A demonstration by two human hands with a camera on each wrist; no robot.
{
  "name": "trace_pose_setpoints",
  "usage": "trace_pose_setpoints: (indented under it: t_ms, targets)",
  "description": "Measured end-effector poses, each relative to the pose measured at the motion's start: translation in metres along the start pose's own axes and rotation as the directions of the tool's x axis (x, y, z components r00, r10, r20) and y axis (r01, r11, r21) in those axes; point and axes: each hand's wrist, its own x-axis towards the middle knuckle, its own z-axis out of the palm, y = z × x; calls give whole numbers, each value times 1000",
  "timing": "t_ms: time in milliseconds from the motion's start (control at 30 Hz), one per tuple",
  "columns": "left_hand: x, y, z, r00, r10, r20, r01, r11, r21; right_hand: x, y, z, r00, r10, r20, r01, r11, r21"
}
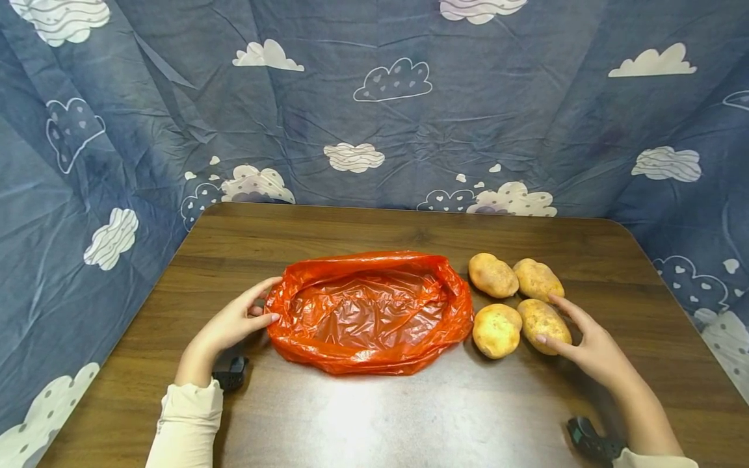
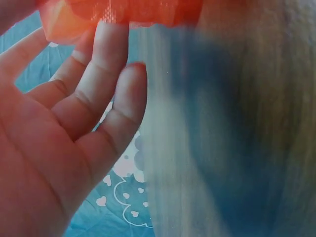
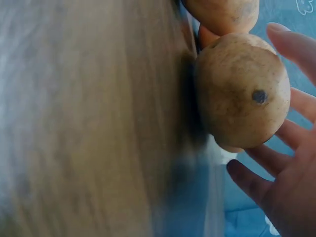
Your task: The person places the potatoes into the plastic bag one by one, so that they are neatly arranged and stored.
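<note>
right hand (image 1: 593,351) spread at the near right potato (image 1: 537,320), grip not closed
looks like the pick-up step; next move calls for closing thumb and fingers without bumping the other three potatoes (image 1: 493,275). left hand (image 1: 230,325) at left end of red bag (image 1: 374,361), mouth open, left of the potatoes; some fingertips hidden by it, can't tell if it pinches. right-hand contact unclear; left wrist view crops most of the bag.

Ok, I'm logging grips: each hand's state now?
Left hand: open, touching the left edge of the red bag.
Right hand: open, at the front-right potato.
</note>
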Motion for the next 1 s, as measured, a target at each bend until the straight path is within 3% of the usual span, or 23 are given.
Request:
trace_pose_setpoints:
  t_ms: [200,633,933,1000]
  targets:
    - [-1,0,0,1000,6,-9,-6,1000,22,-2,6,2,999,37,37,-39,999,39]
    - [-1,-1,0,1000,15,-13,-14,998,54,-5,1,-1,992,-11,-124,9,1000,-15]
    - [-4,24,2,1000,11,-14,-10,998,68,-2,-21,-3,976,-83,-203,88,996,17]
    - [-3,21,2,1000,7,-15,-6,997,74,0,-29,-2,970,-107,-218,117,993,32]
